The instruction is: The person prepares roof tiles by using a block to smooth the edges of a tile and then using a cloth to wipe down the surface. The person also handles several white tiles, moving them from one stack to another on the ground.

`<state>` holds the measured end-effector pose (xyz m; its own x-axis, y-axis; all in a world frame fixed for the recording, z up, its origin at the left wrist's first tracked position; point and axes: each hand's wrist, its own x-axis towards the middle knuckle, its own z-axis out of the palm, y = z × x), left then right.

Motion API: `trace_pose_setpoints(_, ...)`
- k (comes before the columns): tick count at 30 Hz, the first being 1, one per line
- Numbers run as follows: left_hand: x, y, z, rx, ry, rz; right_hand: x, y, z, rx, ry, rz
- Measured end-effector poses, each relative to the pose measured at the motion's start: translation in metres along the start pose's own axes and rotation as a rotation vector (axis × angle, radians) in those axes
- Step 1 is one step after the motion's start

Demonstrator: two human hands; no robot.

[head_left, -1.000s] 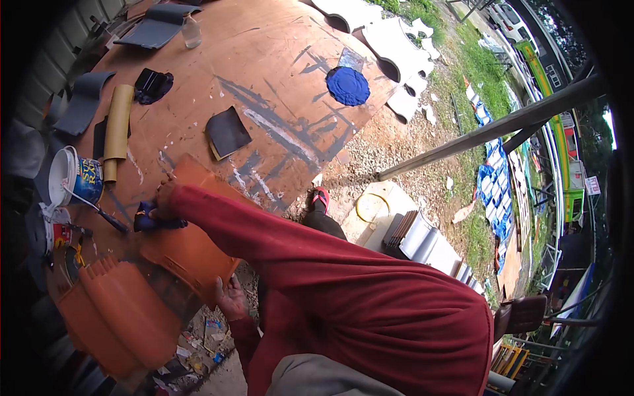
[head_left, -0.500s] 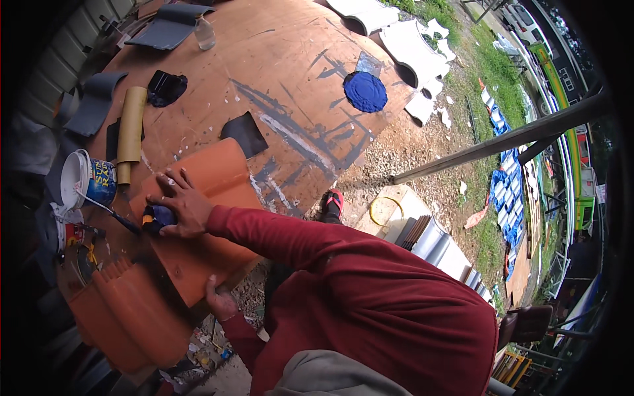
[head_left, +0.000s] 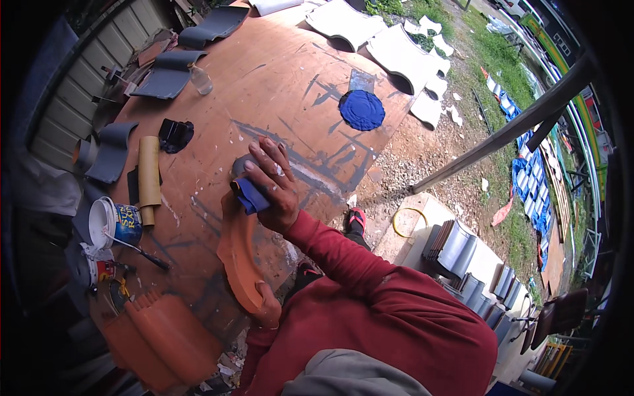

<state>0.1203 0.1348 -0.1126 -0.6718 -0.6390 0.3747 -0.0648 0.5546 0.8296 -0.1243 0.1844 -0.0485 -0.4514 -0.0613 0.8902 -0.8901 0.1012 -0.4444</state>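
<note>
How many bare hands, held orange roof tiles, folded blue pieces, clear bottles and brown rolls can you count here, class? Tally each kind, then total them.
Left hand and right hand: 2
Held orange roof tile: 1
Folded blue piece: 1
Clear bottle: 1
Brown roll: 1
Total: 6

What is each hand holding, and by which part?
Left hand: orange tile, by its near end. Right hand: folded blue piece, by its picture-right side.

A ribbed panel wall is seen at the upper left. The paint-streaked plywood desk is bordered by sunlit gravel and grass, crossed by a slanting post; a brown chair is placed at lower right.
</note>
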Motion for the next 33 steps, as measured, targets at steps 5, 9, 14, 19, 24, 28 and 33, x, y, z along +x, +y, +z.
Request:
trace_pose_setpoints(5,-0.008,-0.013,0.001,-0.079,0.067,-0.063,-0.025,0.004,-0.014,0.261,0.098,0.298)
trace_pose_setpoints(9,0.006,-0.018,-0.029,-0.202,0.002,-0.228,0.002,0.012,-0.024,0.546,0.452,0.826)
trace_pose_setpoints(14,0.002,-0.022,-0.023,-0.232,-0.047,-0.176,-0.025,0.037,0.037,0.435,0.092,0.539)
trace_pose_setpoints(19,0.004,-0.034,-0.019,-0.134,-0.114,-0.129,-0.083,0.091,0.032,0.714,-0.023,0.967)
trace_pose_setpoints(24,-0.008,-0.052,-0.013,-0.173,0.010,-0.174,-0.076,0.087,0.032,0.299,-0.261,1.128)
trace_pose_setpoints(28,-0.007,-0.058,-0.007,-0.114,0.170,-0.139,0.003,0.045,0.022,0.893,-0.092,0.934)
trace_pose_setpoints(33,0.001,-0.058,-0.009,-0.174,0.195,-0.202,-0.043,0.064,0.042,0.873,0.101,0.997)
